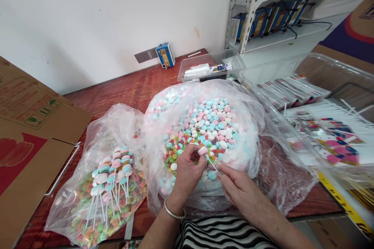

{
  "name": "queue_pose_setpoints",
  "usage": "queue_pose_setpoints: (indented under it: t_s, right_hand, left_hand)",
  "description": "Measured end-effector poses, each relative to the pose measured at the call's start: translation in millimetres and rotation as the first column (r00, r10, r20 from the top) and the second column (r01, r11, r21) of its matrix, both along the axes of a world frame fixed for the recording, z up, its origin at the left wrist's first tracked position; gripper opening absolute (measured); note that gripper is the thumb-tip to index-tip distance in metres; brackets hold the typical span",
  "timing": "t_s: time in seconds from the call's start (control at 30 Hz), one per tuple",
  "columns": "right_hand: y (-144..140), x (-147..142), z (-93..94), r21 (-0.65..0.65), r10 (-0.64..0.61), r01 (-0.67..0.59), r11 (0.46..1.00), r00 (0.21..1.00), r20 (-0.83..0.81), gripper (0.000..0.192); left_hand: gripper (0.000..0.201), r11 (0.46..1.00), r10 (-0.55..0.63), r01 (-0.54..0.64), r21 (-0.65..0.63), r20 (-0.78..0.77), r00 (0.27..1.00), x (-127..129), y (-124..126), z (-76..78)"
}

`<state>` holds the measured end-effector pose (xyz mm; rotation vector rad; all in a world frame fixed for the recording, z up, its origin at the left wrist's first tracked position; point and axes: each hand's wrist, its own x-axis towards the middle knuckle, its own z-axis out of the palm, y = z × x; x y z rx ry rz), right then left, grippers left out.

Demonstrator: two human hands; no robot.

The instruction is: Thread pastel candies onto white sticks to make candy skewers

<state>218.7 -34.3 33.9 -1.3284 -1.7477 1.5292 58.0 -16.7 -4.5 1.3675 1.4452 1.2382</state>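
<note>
Over a big plastic bag (245, 116) of candies, my left hand (189, 167) pinches a pink marshmallow (202, 150) between thumb and fingers. Closed on a thin white stick (211, 162), my right hand (239, 183) is just to the right; the stick's upper end meets the marshmallow, though how deep it sits I cannot tell. Inside the bag lie pink, white and blue marshmallows (212, 118) and small colourful candy rings (172, 155). To the left, several stacked marshmallow sticks (112, 171) rest on a clear bag of candy rings (78, 225).
Cardboard boxes (32, 124) stand at the left. A clear tray (184, 66) with small packets is behind the big bag. At the right, a plastic bin (306, 60) holds white sticks and printed packets. A blue device (165, 55) sits by the wall; metal shelves (251, 11) rise behind.
</note>
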Motion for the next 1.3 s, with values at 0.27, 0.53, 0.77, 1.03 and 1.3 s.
queue_pose_setpoints:
  t_s: [0.27, 0.53, 0.77, 1.03, 1.3]
  right_hand:
    - [-2, 1, -12.5, 0.003, -0.015, 0.015, 1.000, 0.999, -0.045, 0.020]
    - [-1, 3, -32.9, 0.213, 0.014, -0.027, 0.977, 0.998, 0.061, 0.025]
    - [6, 7, -46.7, 0.277, -0.024, -0.065, 0.959, 0.952, 0.304, 0.035]
    - [7, 1, -40.6, 0.261, 0.089, -0.214, 0.941, 0.903, 0.420, 0.035]
    - [4, -7, -42.5, 0.281, 0.119, -0.287, 0.916, 0.862, 0.492, 0.034]
  left_hand:
    - [0.008, 1.000, -0.023, 0.023, 0.015, -0.015, 1.000, 5, -8, -2.5]
    - [0.021, 0.992, -0.070, 0.095, 0.089, -0.247, 0.967, 14, -34, -7.5]
    - [0.047, 0.991, -0.003, 0.069, 0.111, -0.506, 0.862, -27, -44, -4.7]
    - [0.034, 0.981, 0.129, 0.077, 0.179, -0.893, 0.431, -87, -13, -12.3]
    - [0.016, 0.979, 0.091, 0.112, 0.171, -0.854, 0.512, -83, -11, -15.4]
